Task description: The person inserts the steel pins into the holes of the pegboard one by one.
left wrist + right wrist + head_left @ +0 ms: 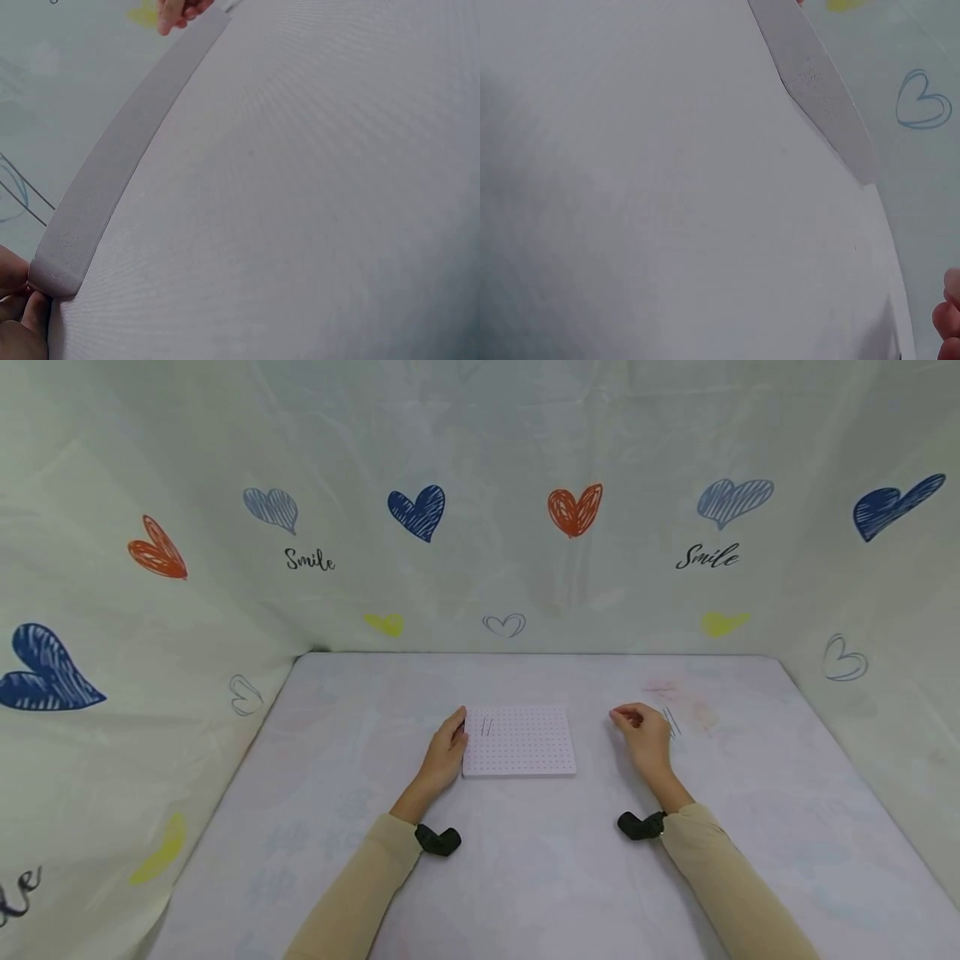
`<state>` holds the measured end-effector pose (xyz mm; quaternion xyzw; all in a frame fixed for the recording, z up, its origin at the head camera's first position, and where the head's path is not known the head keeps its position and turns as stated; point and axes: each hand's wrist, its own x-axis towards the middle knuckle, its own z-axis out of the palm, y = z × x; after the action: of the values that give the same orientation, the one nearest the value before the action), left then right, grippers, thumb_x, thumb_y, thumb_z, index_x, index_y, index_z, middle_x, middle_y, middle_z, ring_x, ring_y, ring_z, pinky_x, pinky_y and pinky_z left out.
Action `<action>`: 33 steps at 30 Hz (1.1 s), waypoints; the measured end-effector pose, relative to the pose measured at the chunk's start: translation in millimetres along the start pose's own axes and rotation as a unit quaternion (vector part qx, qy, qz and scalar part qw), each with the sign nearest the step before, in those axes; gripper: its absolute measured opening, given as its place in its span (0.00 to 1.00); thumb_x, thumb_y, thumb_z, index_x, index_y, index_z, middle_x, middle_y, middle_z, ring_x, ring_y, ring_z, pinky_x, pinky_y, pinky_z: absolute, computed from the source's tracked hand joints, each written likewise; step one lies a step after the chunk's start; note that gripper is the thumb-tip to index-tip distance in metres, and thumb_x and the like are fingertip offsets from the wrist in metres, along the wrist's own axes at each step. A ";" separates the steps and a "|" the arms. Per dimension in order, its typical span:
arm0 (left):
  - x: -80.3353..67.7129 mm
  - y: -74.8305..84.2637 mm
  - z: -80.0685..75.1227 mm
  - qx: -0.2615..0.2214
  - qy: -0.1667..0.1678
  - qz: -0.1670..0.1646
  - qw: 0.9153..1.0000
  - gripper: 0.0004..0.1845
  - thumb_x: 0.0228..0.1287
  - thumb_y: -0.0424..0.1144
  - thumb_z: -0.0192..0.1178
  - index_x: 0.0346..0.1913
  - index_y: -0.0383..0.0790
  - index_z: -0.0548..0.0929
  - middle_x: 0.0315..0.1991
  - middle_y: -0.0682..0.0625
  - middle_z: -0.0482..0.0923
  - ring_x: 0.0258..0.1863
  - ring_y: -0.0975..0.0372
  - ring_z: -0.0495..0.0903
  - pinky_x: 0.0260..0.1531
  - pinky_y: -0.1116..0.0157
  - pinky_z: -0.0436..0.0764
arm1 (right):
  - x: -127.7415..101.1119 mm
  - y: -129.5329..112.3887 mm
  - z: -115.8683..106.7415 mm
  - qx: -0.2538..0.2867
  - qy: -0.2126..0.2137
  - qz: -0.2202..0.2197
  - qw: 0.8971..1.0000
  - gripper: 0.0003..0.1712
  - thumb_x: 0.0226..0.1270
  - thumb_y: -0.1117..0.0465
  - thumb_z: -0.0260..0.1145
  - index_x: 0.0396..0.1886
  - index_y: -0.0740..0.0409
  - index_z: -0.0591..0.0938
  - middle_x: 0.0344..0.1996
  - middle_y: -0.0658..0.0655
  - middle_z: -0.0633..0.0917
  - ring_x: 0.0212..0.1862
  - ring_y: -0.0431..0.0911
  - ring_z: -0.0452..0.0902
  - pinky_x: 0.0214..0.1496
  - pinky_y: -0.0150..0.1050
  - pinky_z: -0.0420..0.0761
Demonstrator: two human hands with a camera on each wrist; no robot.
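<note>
In the head view, the left hand (444,754) grips the left edge of the pegboard (525,752), its two rods (490,727) far left; the right hand (647,735), fingertips drawn together, is right of it, whether holding anything I cannot tell. Left wrist: a steady pinch should help rods seat straight. Right wrist: only fingertips (946,321) show.

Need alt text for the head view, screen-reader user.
A person's left hand grips the left edge of a white holed board with two thin dark sticks on it. Their right hand, fingers bent, is right of the board beside more sticks on the white table. Behind hangs a heart-print sheet.
</note>
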<state>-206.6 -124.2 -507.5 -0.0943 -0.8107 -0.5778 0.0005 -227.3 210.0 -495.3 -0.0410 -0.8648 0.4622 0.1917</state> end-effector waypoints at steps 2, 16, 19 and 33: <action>0.0 0.2 0.2 0.000 0.000 -0.001 1.000 0.26 0.77 0.24 0.41 0.75 0.23 0.54 0.76 0.32 0.50 0.76 0.46 0.52 0.74 0.54 0.57 | -1.3 1.0 -2.6 -0.005 0.008 0.001 1.000 0.08 0.65 0.64 0.72 0.37 0.67 0.87 0.26 0.60 0.83 0.32 0.45 0.70 0.29 0.28 0.66; -0.2 1.5 0.2 -0.001 0.001 -0.010 1.000 0.27 0.77 0.25 0.41 0.75 0.23 0.54 0.76 0.33 0.50 0.76 0.47 0.51 0.74 0.55 0.57 | -4.3 16.3 -16.0 -0.039 0.041 0.023 0.998 0.08 0.64 0.66 0.72 0.36 0.69 0.87 0.30 0.63 0.84 0.31 0.46 0.71 0.28 0.25 0.66; -0.7 1.8 0.4 0.002 0.002 -0.010 1.000 0.27 0.78 0.25 0.41 0.75 0.24 0.54 0.76 0.33 0.50 0.76 0.47 0.52 0.74 0.54 0.57 | -5.5 18.3 -17.5 -0.040 0.041 0.025 0.998 0.08 0.64 0.66 0.72 0.36 0.70 0.87 0.28 0.62 0.83 0.31 0.46 0.71 0.27 0.25 0.65; -0.7 -0.2 2.0 -0.009 0.011 -0.004 1.000 0.26 0.77 0.24 0.42 0.74 0.22 0.54 0.76 0.31 0.51 0.75 0.44 0.53 0.73 0.51 0.58 | -8.2 24.8 -20.2 -0.068 0.039 0.025 0.997 0.08 0.63 0.67 0.72 0.34 0.71 0.87 0.25 0.61 0.81 0.28 0.47 0.71 0.27 0.28 0.65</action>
<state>-205.7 -122.5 -508.4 -0.0852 -0.8056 -0.5863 0.0061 -215.0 237.9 -507.8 -0.0941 -0.8847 0.4050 0.2107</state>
